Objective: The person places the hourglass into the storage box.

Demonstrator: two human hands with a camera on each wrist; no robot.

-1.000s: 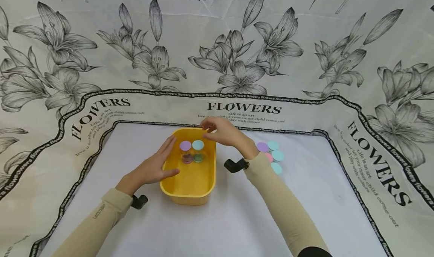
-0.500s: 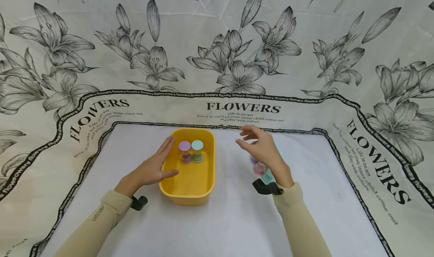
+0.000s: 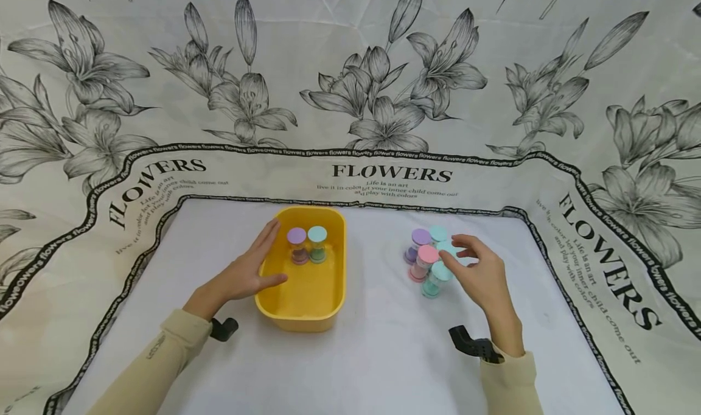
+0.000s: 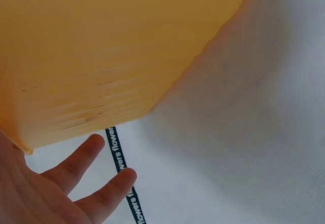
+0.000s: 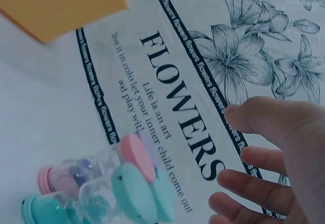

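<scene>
My left hand (image 3: 241, 275) lies along the left rim of a yellow plastic tub (image 3: 306, 325), fingers straight, thumb over its inside. In the left wrist view, the tub's outer wall (image 4: 111, 41) fills the upper left. Two small sand timers stand in the tub, one purple-capped (image 3: 297, 244) and one teal-capped (image 3: 317, 244). Right of the tub, several more are clustered: a pink one (image 3: 425, 263), a purple one (image 3: 420, 244) and teal ones (image 3: 438, 278). My right hand (image 3: 482, 275) hovers at the cluster's right side, fingers loosely bent; the right wrist view shows them apart from the timers.
A white cloth (image 3: 378, 354) with a black lettered border and flower print covers the table and the wall behind. Each wrist carries a black camera mount (image 3: 473, 345) below the hand.
My right hand has moved from above the tub's far right corner rightward, over and past the timer cluster, to its right side. The left hand stays at the tub's rim.
</scene>
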